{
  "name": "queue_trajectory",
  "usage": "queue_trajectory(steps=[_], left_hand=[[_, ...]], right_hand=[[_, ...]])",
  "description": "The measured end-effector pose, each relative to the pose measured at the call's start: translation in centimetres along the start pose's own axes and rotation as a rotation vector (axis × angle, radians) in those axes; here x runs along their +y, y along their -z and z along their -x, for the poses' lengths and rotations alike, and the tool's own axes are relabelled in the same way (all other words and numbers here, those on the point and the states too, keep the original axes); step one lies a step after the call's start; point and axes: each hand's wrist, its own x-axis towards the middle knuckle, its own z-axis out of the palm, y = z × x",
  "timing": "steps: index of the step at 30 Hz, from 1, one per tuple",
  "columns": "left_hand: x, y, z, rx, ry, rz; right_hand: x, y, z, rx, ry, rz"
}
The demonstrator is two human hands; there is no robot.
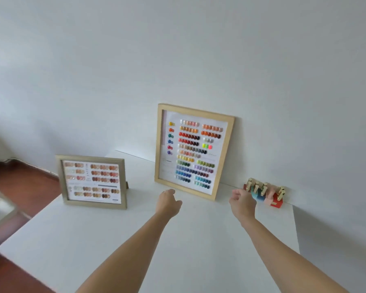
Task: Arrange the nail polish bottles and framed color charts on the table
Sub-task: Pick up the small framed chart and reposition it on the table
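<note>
Reaching over the white desk [178,240], both hands, left hand [169,203] and right hand [242,203], hang loosely curled and empty; large framed color chart [193,152] leans on the wall, small framed color chart [92,181] stands left, nail polish bottles [266,192] cluster right.

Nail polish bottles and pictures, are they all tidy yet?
Nearly. The big chart leans on the wall, the small chart stands upright, the bottles sit in a row. Left hand and right hand hold nothing; maybe small nudges remain.
</note>
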Motion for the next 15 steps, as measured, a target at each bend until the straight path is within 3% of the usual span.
queue_trajectory(steps=[15], left_hand=[[-20.8,20.2,-0.4,0.207,0.081,0.026]], right_hand=[[-14.5,-18.7,9.8,-0.098,0.155,0.025]])
